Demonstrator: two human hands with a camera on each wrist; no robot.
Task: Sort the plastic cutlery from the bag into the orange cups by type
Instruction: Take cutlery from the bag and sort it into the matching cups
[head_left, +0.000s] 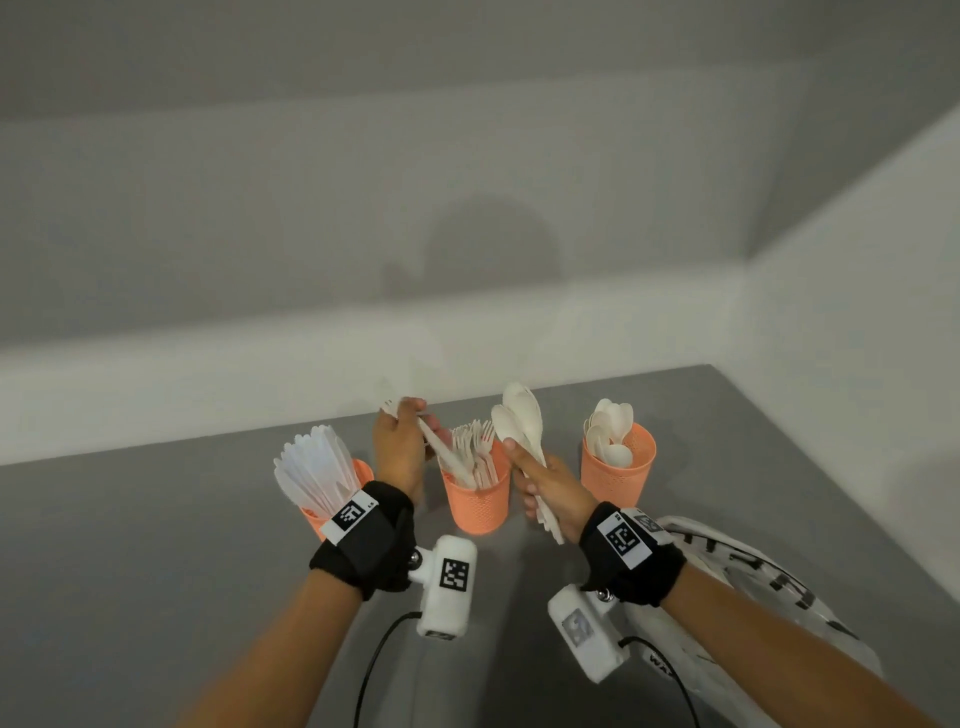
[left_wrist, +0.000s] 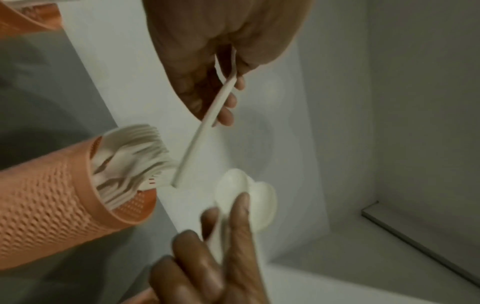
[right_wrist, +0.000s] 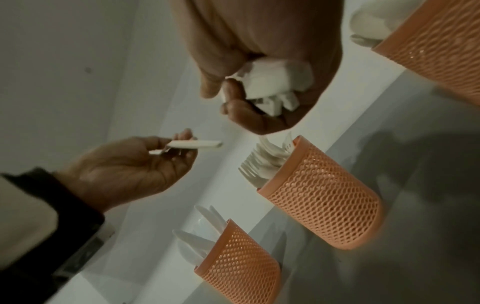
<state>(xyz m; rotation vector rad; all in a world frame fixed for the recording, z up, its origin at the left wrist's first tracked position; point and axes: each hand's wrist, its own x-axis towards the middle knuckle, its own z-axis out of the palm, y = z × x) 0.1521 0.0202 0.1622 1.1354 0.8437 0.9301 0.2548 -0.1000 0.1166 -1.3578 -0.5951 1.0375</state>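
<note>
Fork-sorting now: my left hand (head_left: 397, 447) pinches 1 white plastic fork (head_left: 441, 451) above the middle orange mesh cup (head_left: 475, 499); right hand (head_left: 550, 491) grips a bundle of white plastic spoons (head_left: 519, 423). Next, I'd lower it handle-first.

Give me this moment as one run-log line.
left hand: holds one fork above fork cup | right hand: grips spoon bundle | knife cup, spoon cup: stocked
</note>
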